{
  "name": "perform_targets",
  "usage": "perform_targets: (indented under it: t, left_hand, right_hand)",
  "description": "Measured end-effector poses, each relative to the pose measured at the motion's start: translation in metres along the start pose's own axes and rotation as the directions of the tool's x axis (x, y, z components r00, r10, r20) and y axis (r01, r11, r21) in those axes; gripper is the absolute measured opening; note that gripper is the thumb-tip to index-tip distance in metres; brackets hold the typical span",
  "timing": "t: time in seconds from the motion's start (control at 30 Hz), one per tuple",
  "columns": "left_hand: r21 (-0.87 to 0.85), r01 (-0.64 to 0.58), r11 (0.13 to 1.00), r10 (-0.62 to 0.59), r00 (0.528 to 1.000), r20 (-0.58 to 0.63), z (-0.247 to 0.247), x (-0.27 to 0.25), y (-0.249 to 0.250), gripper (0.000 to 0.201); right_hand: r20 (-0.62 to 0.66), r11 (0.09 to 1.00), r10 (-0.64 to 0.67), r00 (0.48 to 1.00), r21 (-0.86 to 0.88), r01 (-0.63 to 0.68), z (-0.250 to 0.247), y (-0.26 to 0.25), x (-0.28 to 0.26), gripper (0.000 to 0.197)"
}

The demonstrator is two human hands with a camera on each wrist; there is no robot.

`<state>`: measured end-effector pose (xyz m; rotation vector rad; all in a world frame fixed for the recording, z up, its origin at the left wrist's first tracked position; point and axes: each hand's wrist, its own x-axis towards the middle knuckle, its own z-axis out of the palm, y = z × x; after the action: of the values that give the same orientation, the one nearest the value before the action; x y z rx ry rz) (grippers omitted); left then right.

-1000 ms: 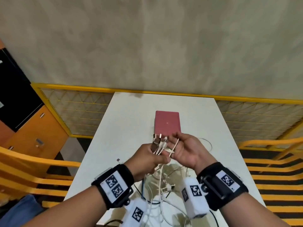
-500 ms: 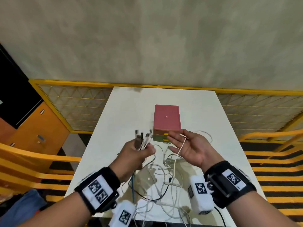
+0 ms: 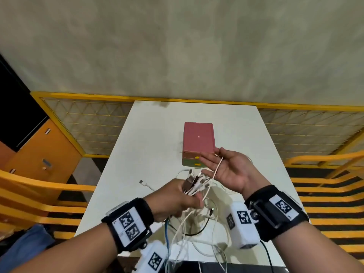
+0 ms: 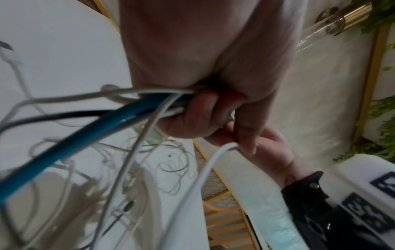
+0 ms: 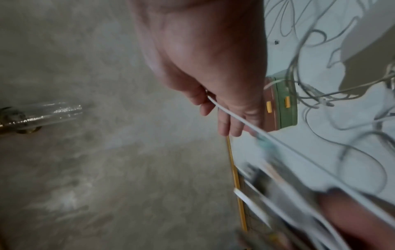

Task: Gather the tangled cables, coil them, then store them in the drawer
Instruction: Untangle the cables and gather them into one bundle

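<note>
My left hand [image 3: 189, 196] grips a bundle of cable ends [image 3: 194, 184], their plugs sticking up out of the fist. In the left wrist view the left hand [image 4: 205, 115] clasps blue, black and white cords [image 4: 119, 111]. My right hand [image 3: 222, 166] is held palm up just right of it, fingers stretched out, with a single white cable [image 3: 217, 167] pinched between them. That white cable [image 5: 235, 118] runs down from the right hand [image 5: 224, 118] to the tangle [image 3: 197, 229] hanging onto the table. The small drawer box [image 3: 198, 137] has a red top and yellow handles and stands behind the hands.
The white table [image 3: 149, 134] is ringed by a yellow mesh railing [image 3: 88, 125]. A loose white cable with a plug [image 3: 146, 185] lies left of my hands. An orange cabinet [image 3: 39, 154] stands at the far left. Cords spill over the table's near edge.
My left hand, still holding the bundle, has swung back right and now sits close under the right hand. The right hand kept its palm-up pose with the white cable.
</note>
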<state>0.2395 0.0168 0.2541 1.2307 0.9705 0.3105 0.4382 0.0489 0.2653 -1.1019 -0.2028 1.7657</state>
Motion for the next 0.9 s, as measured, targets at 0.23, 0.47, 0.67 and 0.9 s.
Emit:
perform_targets:
  t: [0.23,0.47,0.67,0.9]
  left_hand:
    - [0.363,0.149,0.920,-0.233,0.952,0.200,-0.026,-0.037,-0.034,0.018]
    - [-0.017,-0.040,0.999,0.034,0.964,-0.265,-0.027,-0.010,0.001,0.021]
    - [-0.121,-0.215,0.969,0.161,0.924,-0.346,0.011,0.025,0.034,0.013]
    - [-0.056,-0.108,0.993,0.096,0.978,-0.183,0.006,0.018,0.021,0.024]
  right_hand:
    - [-0.051,0.999,-0.022,0.998,0.046,0.025,-0.018,-0.017,0.003,0.031]
    - [-0.017,0.998,0.005,1.000,-0.058,-0.006,-0.009,0.010,-0.001,0.027]
    - [0.123,1.000,0.011,0.992,-0.021,-0.009,0.017,0.029,-0.003,0.036]
    - [0.080,0.999,0.050,0.996,-0.005,-0.050,0.011,0.012,0.000,0.032]
